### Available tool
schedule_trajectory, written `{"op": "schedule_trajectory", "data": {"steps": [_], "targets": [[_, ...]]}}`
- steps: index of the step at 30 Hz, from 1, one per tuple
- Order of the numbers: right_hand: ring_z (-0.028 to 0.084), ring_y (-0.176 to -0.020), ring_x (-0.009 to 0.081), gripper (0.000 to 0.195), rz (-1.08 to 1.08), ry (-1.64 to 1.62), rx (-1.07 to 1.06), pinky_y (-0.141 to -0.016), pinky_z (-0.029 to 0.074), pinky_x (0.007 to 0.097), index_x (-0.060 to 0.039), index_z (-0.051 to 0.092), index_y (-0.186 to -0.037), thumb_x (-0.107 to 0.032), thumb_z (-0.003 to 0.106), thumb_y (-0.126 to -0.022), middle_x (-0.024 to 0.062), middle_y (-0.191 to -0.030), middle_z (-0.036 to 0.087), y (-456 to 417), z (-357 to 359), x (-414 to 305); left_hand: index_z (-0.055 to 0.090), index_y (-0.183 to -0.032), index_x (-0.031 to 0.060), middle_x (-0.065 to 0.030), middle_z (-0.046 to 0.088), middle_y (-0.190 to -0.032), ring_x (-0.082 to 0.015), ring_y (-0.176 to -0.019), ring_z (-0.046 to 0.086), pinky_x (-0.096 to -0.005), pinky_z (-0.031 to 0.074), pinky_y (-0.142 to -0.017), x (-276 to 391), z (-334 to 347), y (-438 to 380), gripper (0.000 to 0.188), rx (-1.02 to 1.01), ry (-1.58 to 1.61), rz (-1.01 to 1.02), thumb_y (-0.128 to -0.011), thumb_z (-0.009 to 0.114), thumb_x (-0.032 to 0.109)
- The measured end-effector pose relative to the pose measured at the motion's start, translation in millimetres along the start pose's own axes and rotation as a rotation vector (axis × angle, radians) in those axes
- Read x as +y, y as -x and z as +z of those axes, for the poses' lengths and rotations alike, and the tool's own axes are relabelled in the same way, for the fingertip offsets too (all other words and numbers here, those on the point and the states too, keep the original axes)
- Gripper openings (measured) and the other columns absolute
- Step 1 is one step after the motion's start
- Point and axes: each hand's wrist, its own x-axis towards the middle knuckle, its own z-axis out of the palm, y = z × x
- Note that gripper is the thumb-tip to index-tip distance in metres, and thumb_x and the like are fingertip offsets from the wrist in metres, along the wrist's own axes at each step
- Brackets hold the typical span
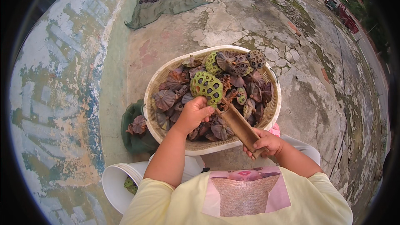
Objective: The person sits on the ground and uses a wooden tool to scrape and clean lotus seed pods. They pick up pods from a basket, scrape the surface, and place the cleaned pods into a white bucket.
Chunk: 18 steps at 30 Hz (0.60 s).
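Note:
My left hand (194,114) grips the lower edge of a green lotus seed pod (206,87) with dark seeds showing in its holes. In my right hand (265,143) is the near end of a split bamboo piece (238,125), its hollow side up. The narrow far tip of the bamboo reaches the lower right edge of the pod; whether it touches cannot be told. Both are above a large oval plastic basket (151,100), heaped with brown dried lotus pods (165,99) and some green ones.
A white bucket (109,182) lies tipped at my lower left with a green pod (130,185) inside. Beside the basket, a dark green net bag (128,131) holds a brown pod. A painted wall (62,100) rises at left. Farther off, dark pieces lie on a green net (181,3).

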Motion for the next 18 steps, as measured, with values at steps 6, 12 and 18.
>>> {"op": "schedule_trajectory", "data": {"steps": [6,12,18], "targets": [[0.065,-0.077,0.0254,0.058,-0.010,0.026,-0.007,-0.062,0.056,0.0386,-0.0036,0.040,-0.127,-0.008,0.062,-0.073,0.0176,-0.095,0.063,-0.6,-1.7,-0.4,0.057,-0.107,0.0018,-0.0006,0.059,-0.082,-0.0067,-0.064,0.055,-0.0207,0.044,-0.057,-3.4,-5.8,-0.8,0.022,-0.040,0.021,-0.029,-0.091,0.064,0.015],[0.064,-0.075,0.0259,0.056,-0.004,0.071,0.060,-0.062,0.055,0.0394,-0.0019,0.040,-0.126,-0.010,0.058,-0.073,0.0184,-0.093,0.061,-6.4,-1.2,-1.6,0.048,-0.119,-0.0049,-0.0083,0.062,-0.093,-0.0099,-0.078,0.061,-0.0261,0.051,-0.069,-33.7,5.8,-7.6,0.036,0.151,-0.432,0.120,-0.088,0.061,0.006],[0.065,-0.075,0.0238,0.052,-0.026,0.061,0.065,-0.062,0.055,0.0379,-0.0043,0.042,-0.124,-0.008,0.059,-0.075,0.0154,-0.093,0.062,-11.4,-1.8,-6.7,0.053,-0.115,-0.0064,-0.0117,0.068,-0.088,-0.0123,-0.071,0.065,-0.0272,0.053,-0.064,-26.6,18.2,-2.3,0.035,0.299,-0.655,0.342,-0.087,0.066,0.010]]}}
